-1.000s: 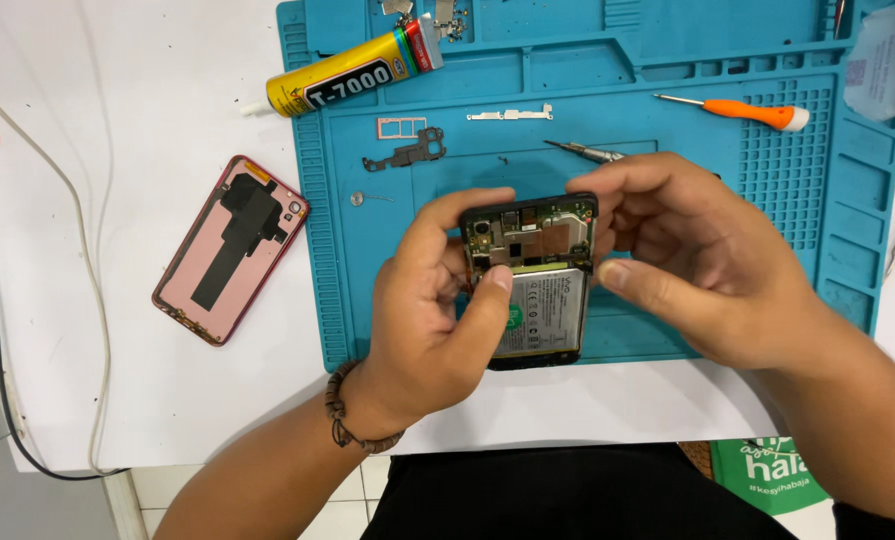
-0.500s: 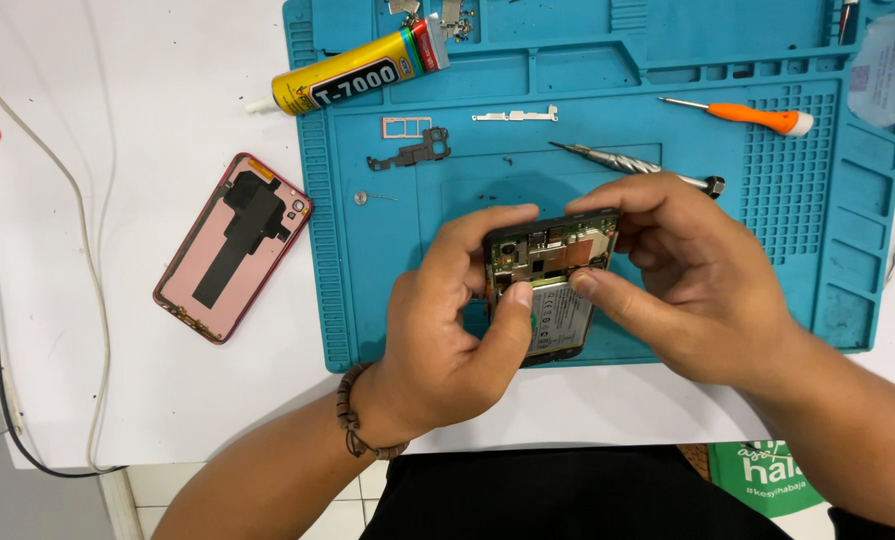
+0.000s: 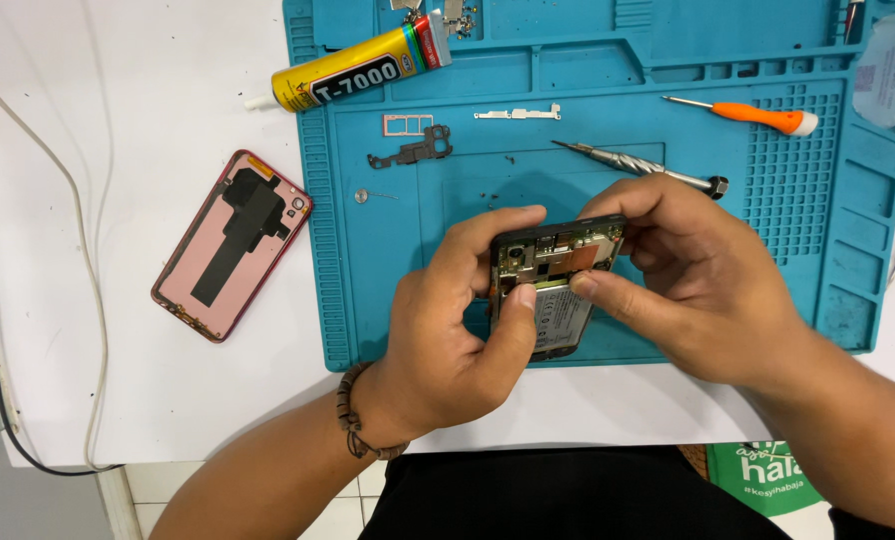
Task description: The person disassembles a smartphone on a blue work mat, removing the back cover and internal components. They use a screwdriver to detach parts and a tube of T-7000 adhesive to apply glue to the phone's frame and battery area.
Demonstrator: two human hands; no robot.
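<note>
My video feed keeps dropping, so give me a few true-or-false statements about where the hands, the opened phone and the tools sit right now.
1. Both the left hand and the right hand hold the opened black phone with its circuit board exposed. True.
2. The pink phone back cover lies on the blue silicone work mat. False: it lies on the white table, left of the mat.
3. The orange-handled screwdriver is in the right hand. False: it lies on the mat, untouched.
4. The yellow glue tube lies at the mat's upper left corner. True.
5. A beaded bracelet is on the left wrist. True.
</note>
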